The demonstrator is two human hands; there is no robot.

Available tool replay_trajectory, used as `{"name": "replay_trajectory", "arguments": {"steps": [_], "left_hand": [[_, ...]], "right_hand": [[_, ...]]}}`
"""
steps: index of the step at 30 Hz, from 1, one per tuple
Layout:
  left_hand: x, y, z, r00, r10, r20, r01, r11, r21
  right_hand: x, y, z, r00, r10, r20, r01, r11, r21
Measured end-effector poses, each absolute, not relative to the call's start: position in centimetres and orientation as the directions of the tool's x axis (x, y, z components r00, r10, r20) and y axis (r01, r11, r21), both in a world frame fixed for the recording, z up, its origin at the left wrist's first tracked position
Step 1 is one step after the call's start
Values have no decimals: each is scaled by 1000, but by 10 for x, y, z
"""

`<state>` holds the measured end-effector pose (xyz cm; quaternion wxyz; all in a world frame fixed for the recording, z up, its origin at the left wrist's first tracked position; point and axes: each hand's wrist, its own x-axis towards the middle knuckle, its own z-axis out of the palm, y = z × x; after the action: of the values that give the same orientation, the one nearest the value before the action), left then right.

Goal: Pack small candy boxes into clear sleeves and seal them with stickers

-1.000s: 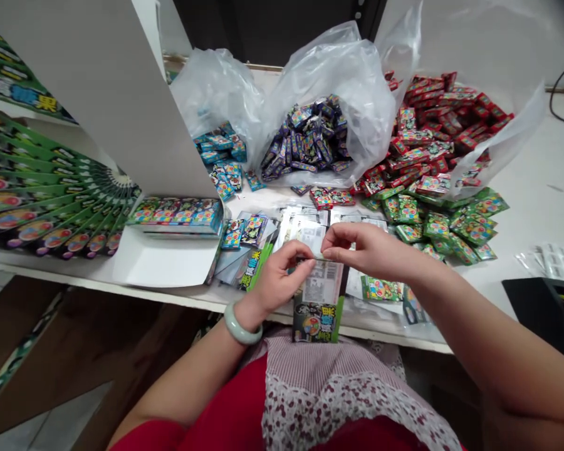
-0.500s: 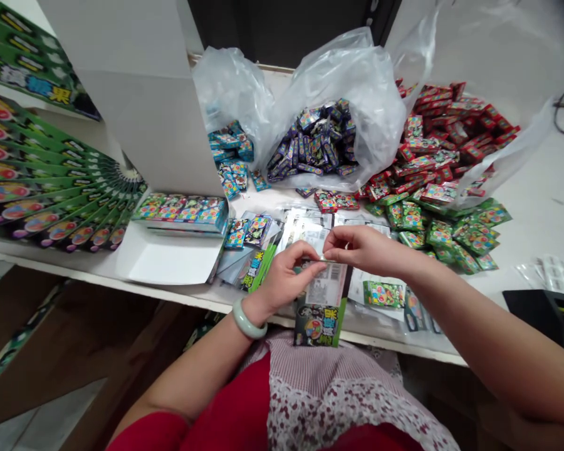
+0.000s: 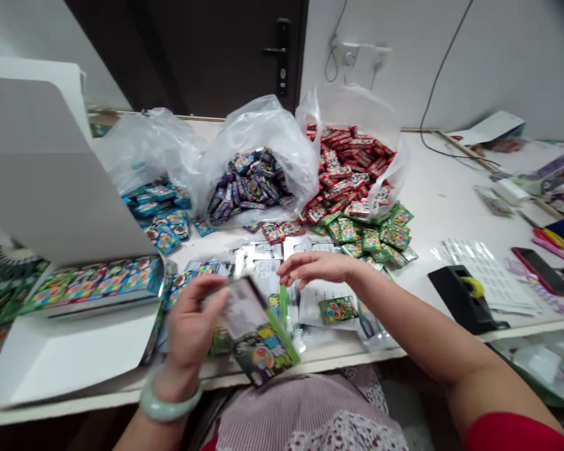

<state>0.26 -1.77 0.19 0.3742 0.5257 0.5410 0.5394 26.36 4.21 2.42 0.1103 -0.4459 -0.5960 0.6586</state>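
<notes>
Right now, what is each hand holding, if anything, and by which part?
The left hand holds a flat, black-and-green printed packet by its upper left edge in this view; the right hand appears empty.

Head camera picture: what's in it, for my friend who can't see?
A left hand holds a tilted black-and-green printed packet; the right hand, loosely curled, appears empty. Behind them lie heaps of small blue, purple, red and green packs, with an open white box at the left.
</notes>
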Motion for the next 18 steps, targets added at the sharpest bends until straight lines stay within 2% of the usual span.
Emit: {"name": "replay_trajectory", "arguments": {"steps": [1, 2, 3, 5, 8, 11, 14, 18], "left_hand": [[-5, -13, 1, -318, 944, 90, 60, -75, 995], [-13, -9, -1, -435, 900, 10, -59, -40, 997], [-19, -6, -5, -504, 861, -65, -164, -21, 986], [-28, -5, -15, -557, 813, -169, -278, 9, 960], [-34, -14, -37, -520, 815, -257, -283, 119, 952], [-38, -26, -56, -450, 846, -287, -140, 250, 958], [-46, -32, -62, -390, 901, -190, 179, 276, 944], [-59, -36, -54, -274, 959, -68, 606, 227, 762]], "right_hand": [[282, 48, 24, -438, 791, -428, 544, -145, -826], [301, 53, 23, -271, 888, -371, 698, -85, -711], [320, 59, 21, -105, 949, -298, 810, -92, -580], [353, 68, 13, 138, 973, -184, 893, -202, -402], [381, 79, -6, 305, 946, -109, 907, -324, -270], [386, 87, -25, 358, 930, -87, 904, -369, -218], [388, 93, -33, 394, 915, -82, 883, -402, -242], [400, 91, -27, 370, 925, -92, 851, -377, -366]]}}
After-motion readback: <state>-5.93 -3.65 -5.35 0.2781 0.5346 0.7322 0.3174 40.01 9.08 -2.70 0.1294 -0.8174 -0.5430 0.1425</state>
